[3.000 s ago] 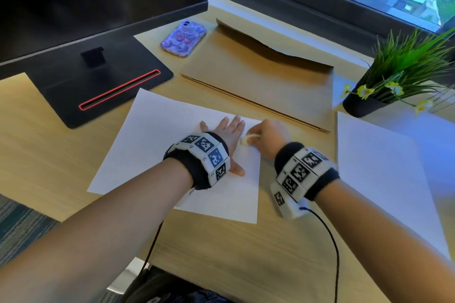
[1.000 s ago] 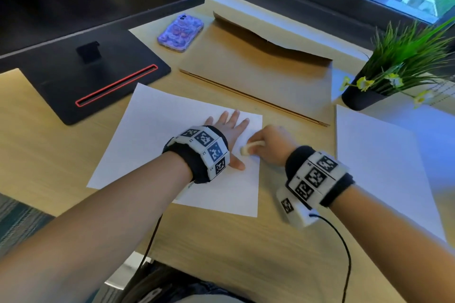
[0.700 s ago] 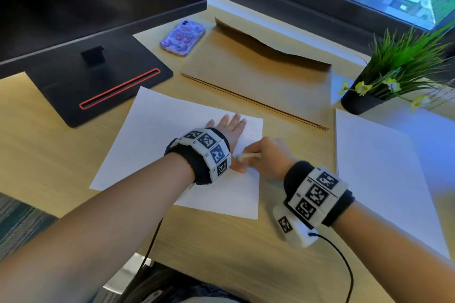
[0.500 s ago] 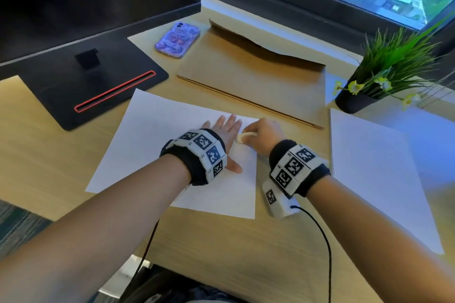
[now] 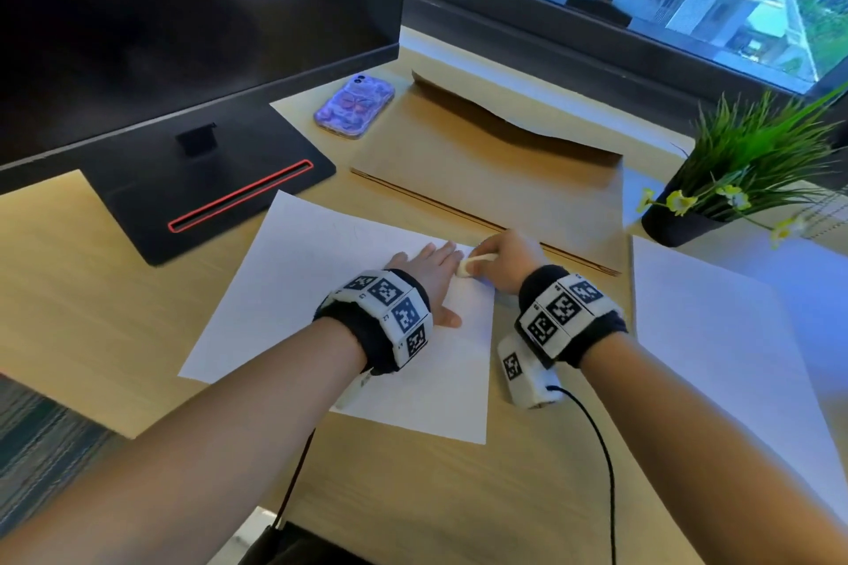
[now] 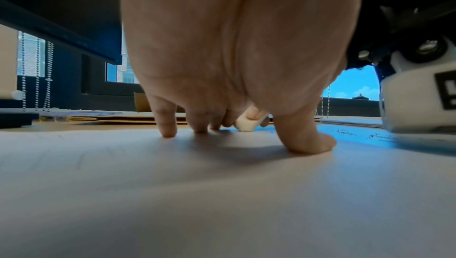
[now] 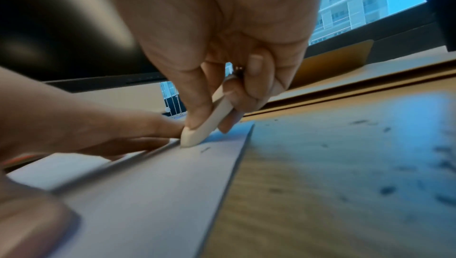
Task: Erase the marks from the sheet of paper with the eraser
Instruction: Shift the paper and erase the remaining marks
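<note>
A white sheet of paper [image 5: 298, 289] lies on the wooden desk in front of me. My left hand [image 5: 431, 280] lies flat on its far right part, fingers spread and pressing it down [image 6: 222, 67]. My right hand [image 5: 500, 262] pinches a flat cream eraser [image 5: 470, 265] between thumb and fingers. The eraser's tip [image 7: 195, 137] touches the paper near its far right corner, right beside my left fingers. Faint pencil marks show on the sheet's far left part [image 5: 353, 234]. Eraser crumbs lie on the desk [image 7: 370, 145] to the right of the sheet.
A black monitor with its stand [image 5: 206, 179] is at the back left. A phone in a purple case [image 5: 354, 106] and a large brown envelope [image 5: 495, 170] lie behind the sheet. A potted plant [image 5: 743, 170] stands at the right, with a second white sheet [image 5: 716, 335] before it.
My right hand has rubbed the eraser back and forth along the sheet's right edge, nearer at 0.7 s ago, and is now back at the far corner. My left hand has stayed put.
</note>
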Available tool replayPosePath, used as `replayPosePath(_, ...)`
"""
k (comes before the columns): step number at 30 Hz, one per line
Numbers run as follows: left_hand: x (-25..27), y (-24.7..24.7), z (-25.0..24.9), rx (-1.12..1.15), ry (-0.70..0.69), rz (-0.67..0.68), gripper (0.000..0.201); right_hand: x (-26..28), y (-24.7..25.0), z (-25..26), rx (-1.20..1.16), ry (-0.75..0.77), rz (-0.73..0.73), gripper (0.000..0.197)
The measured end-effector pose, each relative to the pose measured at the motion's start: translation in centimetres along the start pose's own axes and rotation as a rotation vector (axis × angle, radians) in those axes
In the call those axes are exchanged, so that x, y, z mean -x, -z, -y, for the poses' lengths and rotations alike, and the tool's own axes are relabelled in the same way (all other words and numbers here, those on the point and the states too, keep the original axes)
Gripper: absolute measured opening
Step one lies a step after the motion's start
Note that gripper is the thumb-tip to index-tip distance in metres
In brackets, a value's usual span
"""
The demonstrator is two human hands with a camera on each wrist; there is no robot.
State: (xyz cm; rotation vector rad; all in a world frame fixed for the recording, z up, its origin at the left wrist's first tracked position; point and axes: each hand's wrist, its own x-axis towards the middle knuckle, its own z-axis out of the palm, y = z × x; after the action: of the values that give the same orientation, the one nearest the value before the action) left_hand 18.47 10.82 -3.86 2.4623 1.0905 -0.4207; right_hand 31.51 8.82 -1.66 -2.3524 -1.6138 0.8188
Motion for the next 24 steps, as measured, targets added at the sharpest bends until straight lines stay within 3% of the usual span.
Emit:
replayPosePath(3,-0.2,-0.1,0.3,0.019,0.012,-0.021,0.095,-1.2,-0.1,0.3,-0.038,-0.026,-0.043,0.027)
replayPosePath(10,-0.8,0.1,0.6,0.022,0.062,0.071,0.109,-2.1,-0.8,0.5,-0.033,-0.024,-0.155,0.024)
replayPosePath(13,-0.7,0.2,0.6,0.029,0.064,0.086,0.109,-2.0,-0.5,0.9,0.033,-0.006,-0.129,0.024)
replayPosePath(19,-0.9,0.2,0.5,0.033,0.07,0.102,0.11,-0.9,-0.3,0.0,0.29,0.085,0.087,0.021)
replayPosePath(24,-0.8,0.4,0.5,0.027,0.071,0.101,0.111,-2.6,0.2,0.9,0.191,0.049,-0.049,0.024)
